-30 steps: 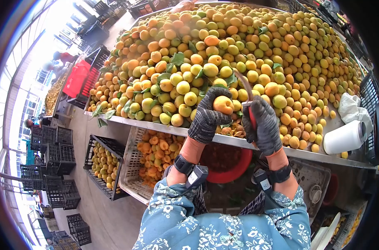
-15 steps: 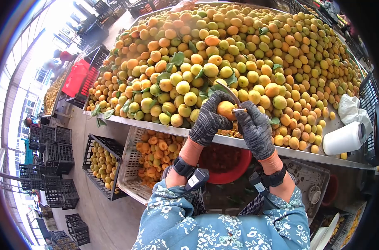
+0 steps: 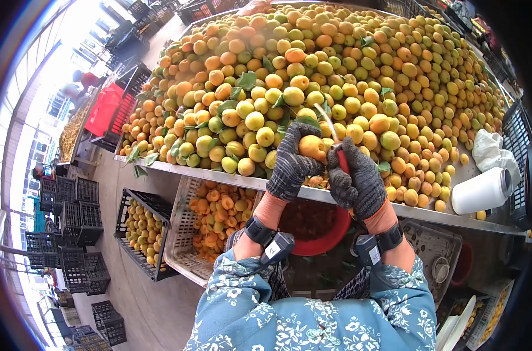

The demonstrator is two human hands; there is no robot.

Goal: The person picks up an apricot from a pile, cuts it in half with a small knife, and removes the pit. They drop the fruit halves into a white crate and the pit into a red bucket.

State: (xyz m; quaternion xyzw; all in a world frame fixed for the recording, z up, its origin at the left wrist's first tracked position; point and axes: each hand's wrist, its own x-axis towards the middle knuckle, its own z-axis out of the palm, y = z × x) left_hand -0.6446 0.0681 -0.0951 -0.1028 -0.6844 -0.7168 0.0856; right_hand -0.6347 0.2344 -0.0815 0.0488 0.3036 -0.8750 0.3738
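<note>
My left hand [image 3: 292,161], in a dark grey knit glove, is closed around an orange-yellow apricot [image 3: 312,147] above the table's near edge. My right hand [image 3: 358,178], gloved the same way, grips the red handle of a small curved knife [image 3: 334,130]. The blade points up and to the left, just right of the apricot. Behind both hands rises a large heap of yellow, green and orange apricots [image 3: 254,121] with some leaves among them. Below the hands is a red basin [image 3: 323,237] with dark contents that I cannot make out.
A pale crate of cut apricots [image 3: 180,234] and a black crate of whole ones [image 3: 125,217] stand at the lower left. A white container [image 3: 479,192] lies on the metal table [image 3: 427,215] at right. Stacked black crates [image 3: 71,222] stand far left.
My right hand has turned and lowered slightly, and the knife blade now points more upright, with its red handle showing. My left hand and the apricot have shifted slightly left.
</note>
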